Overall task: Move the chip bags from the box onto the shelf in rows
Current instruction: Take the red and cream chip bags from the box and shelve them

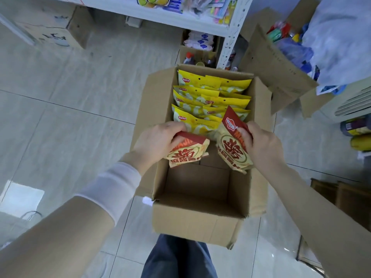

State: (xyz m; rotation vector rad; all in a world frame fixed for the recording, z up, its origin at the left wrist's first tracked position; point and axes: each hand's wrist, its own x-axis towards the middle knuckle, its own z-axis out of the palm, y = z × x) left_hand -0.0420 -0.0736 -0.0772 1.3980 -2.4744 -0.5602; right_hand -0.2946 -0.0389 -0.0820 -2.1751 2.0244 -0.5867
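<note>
An open cardboard box [192, 217] stands on the floor in front of me. Its far half holds several yellow chip bags [208, 97] standing in rows; its near half shows bare cardboard. My left hand [158, 141] grips a red and cream chip bag [186, 153] by its top edge above the box's left side. My right hand [259, 143] grips another red and cream chip bag [232, 149] above the box's right side. A white shelf [180, 15] stands beyond the box at the top.
Packets lie on the white shelf, with its upright post [230, 43] just behind the box. Bottles and packs sit under the shelf. An open carton [281, 69] of goods stands at the right, another carton [56, 29] at the top left. My leg [178, 257] is below.
</note>
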